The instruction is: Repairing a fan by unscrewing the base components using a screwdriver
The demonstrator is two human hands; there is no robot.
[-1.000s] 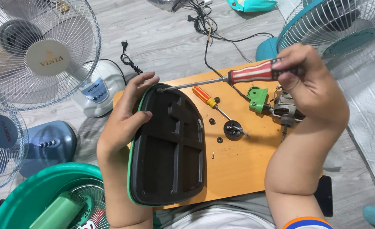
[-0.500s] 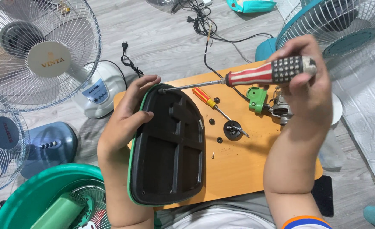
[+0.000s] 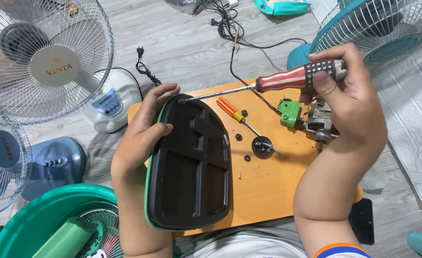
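My left hand [image 3: 144,136] grips the upper left edge of a black fan base [image 3: 189,167] with a green rim, which stands tilted on an orange board [image 3: 273,186]. My right hand [image 3: 347,95] holds a long screwdriver [image 3: 287,79] by its red, white and dark striped handle. Its shaft runs left, and the tip touches the top corner of the base. A small orange-handled screwdriver [image 3: 237,114], a fan motor [image 3: 318,122] with a green part [image 3: 290,112], a round black part [image 3: 261,145] and loose screws lie on the board.
A white fan [image 3: 53,62] with its white base [image 3: 110,105] stands at the left, a blue fan [image 3: 10,157] below it. A green basin [image 3: 34,215] with fan parts sits bottom left. A teal fan [image 3: 378,33] is top right, black cables [image 3: 230,19] at the top, a phone [image 3: 361,227] near my right arm.
My right hand has turned on the screwdriver handle, shifting its grip toward the handle's end. The tip stays at the base's top corner. My left hand holds still.
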